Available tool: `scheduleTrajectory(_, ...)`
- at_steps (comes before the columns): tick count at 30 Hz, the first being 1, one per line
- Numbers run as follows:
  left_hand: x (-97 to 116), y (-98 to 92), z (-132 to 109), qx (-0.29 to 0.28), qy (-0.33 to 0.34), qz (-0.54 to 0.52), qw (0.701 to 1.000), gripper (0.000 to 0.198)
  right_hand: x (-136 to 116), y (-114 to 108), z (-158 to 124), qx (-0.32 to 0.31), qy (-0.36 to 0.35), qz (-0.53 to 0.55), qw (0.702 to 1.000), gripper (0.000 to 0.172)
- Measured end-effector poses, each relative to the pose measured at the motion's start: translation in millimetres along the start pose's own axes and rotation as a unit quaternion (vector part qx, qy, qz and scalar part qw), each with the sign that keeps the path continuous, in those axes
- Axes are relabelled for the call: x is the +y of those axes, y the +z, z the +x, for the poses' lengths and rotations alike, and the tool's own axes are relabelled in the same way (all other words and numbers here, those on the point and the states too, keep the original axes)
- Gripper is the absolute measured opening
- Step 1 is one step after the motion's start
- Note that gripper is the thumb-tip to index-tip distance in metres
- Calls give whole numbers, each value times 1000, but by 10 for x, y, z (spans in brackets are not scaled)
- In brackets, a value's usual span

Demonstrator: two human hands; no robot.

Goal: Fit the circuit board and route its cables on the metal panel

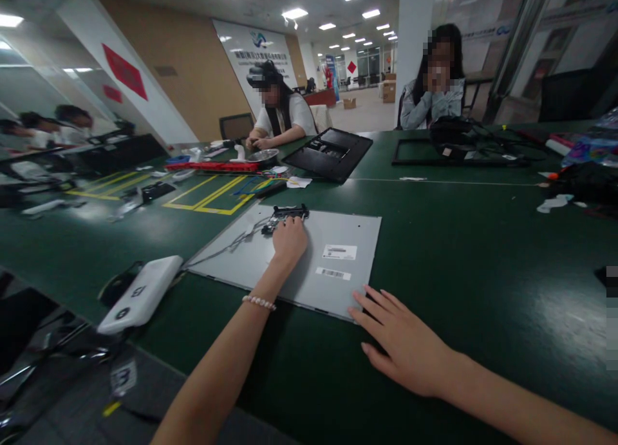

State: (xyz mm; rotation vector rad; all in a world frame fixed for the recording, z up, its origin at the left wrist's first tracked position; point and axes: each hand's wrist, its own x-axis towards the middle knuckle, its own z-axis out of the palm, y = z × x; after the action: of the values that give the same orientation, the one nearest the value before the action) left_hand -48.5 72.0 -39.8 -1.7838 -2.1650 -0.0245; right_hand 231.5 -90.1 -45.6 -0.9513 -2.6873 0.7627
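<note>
While left hand (pixel 288 239) curls at panel (pixel 309 268) far edge, grip unclear, right hand (pixel 403 343) splayed on near corner, green table (pixel 463 252) rightward.

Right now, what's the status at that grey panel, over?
Left hand on black part, far edge of grey panel. Right hand flat on near corner. Cables trail left.

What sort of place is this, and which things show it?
Probably an electronics assembly or repair workshop: a metal panel with cables lies on a green bench, with a black cover and yellow tape marks farther along.
</note>
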Motion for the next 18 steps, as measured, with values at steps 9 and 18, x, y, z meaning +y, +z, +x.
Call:
scheduleTrajectory(9,-70,-167,-43,-26,0,-9,1000,38,-13,-36,-12,-11,5,19,1000,57)
scheduleTrajectory(18,-189,-20,698,-106,-10,-79,991,39,-43,-76,-16,-16,7,10,1000,58)
